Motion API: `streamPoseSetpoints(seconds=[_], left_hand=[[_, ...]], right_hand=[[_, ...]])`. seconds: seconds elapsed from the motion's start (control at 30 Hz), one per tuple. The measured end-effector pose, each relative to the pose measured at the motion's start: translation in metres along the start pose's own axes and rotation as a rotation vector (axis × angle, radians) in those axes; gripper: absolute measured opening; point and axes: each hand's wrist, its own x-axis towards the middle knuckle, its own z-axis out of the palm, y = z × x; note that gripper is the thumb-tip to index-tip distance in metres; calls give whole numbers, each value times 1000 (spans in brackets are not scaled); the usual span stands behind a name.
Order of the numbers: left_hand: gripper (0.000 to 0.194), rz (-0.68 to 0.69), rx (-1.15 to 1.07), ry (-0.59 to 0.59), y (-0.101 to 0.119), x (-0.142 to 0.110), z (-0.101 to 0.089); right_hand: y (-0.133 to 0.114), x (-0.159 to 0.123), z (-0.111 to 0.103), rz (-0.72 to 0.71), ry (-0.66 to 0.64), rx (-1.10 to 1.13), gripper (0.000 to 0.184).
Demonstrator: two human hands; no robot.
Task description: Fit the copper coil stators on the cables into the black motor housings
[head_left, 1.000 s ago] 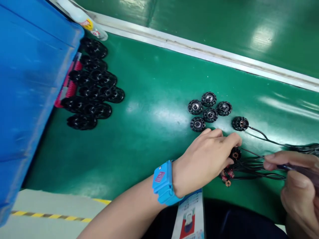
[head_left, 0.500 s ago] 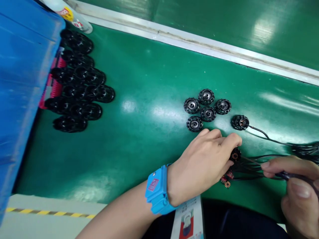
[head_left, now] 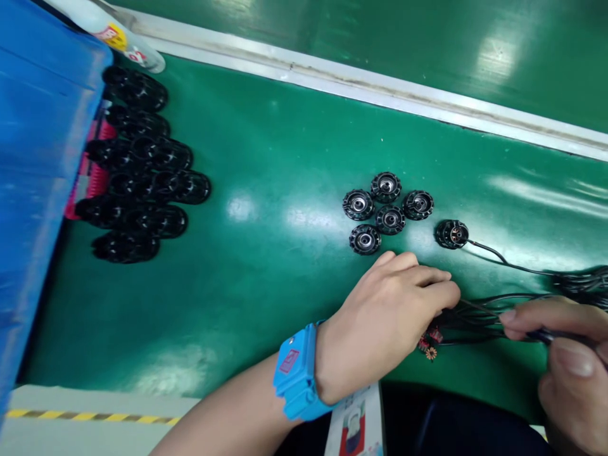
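Note:
My left hand [head_left: 384, 316], with a blue wrist strap [head_left: 297, 373], is closed around a small black round part that its fingers now hide. In my right hand [head_left: 565, 361] is a thin screwdriver [head_left: 539, 334], its shaft pointing left to the left fingertips. Beneath the left fingers lie cable ends with copper-wound coils [head_left: 430, 353], some of them red. Their black cables [head_left: 479, 323] run right, under my right hand. Beyond the left hand, several black round housings [head_left: 390, 219] stand in a cluster. To their right, one housing with a coil inside [head_left: 452, 234] has a black cable attached.
Several glossy black cup-shaped covers [head_left: 161, 187] are grouped at the left beside a blue bin [head_left: 42, 158] and a red tray [head_left: 97, 180]. A white bottle [head_left: 118, 41] lies at the upper left. Coiled black cable [head_left: 582, 282] is at the right edge. A metal rail [head_left: 332, 79] crosses the back.
My left fingers have shifted over the black part with the copper coil, which showed before and is now hidden. The right hand keeps the screwdriver in nearly the same place. The view has shifted slightly.

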Motion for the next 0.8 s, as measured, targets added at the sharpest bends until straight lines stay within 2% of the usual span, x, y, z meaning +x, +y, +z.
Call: streamPoseSetpoints(seconds=[0.17, 0.23, 0.3, 0.43, 0.6, 0.8], left_hand=[[11, -33, -44, -29, -2, 1, 1], [20, -53, -37, -24, -2, 1, 2], [28, -55, -28, -9, -3, 1, 3], [27, -61, -5, 15, -2, 0, 4], [28, -57, -9, 26, -1, 0, 6], [27, -61, -19, 26, -2, 0, 7]], right_hand=[[-5, 9, 10, 17, 38, 121, 34], [-8, 9, 12, 14, 25, 140, 33], [-11, 7, 13, 85, 62, 152, 30], [-16, 3, 13, 232, 184, 133, 28], [-17, 10, 15, 165, 148, 136, 30], [-14, 23, 18, -29, -26, 111, 29]])
